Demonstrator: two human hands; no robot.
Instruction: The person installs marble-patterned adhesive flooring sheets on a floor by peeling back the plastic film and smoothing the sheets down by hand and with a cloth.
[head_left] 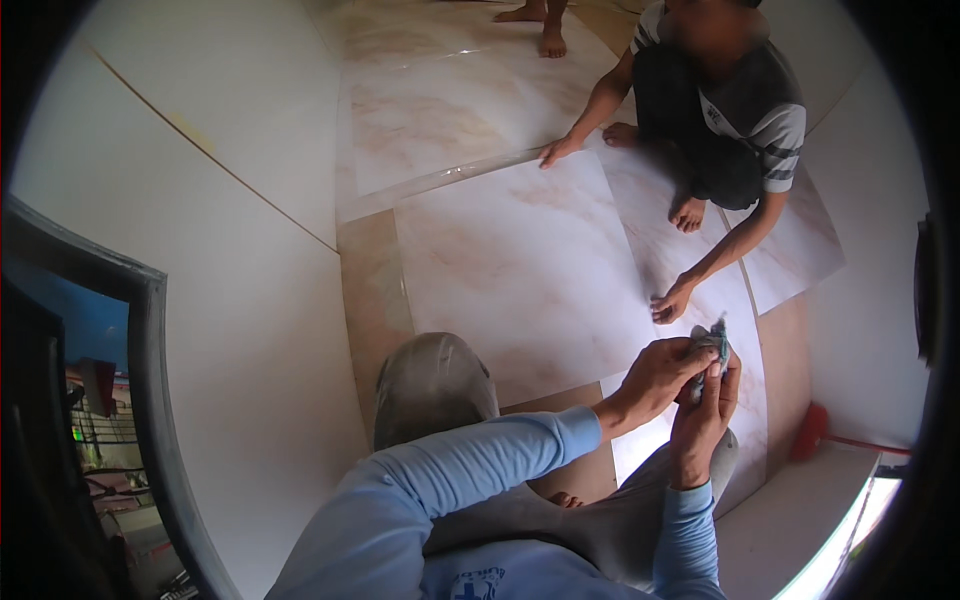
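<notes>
Both my hands meet at the right, above the floor. The fingers of my left hand [655, 375] pinch a small crumpled grey-green bundle [718, 345], perhaps cloth or plastic; its exact kind cannot be made out. My right hand [705, 420] wraps round the same bundle from below, thumb up. Beneath and to the left lies a large square marble-patterned sheet [520, 275], white with pinkish veins. A squatting person's hands [672, 300] touch its right edge and far corner [565, 150].
Further marble-patterned sheets [430, 125] cover the far floor, and others [785, 240] lie at the right. Brown bare floor [375, 270] shows between sheet and white wall [220, 260]. Another person's feet [553, 40] stand at the back. A dark-framed opening [155, 400] is left, a red object [810, 432] right.
</notes>
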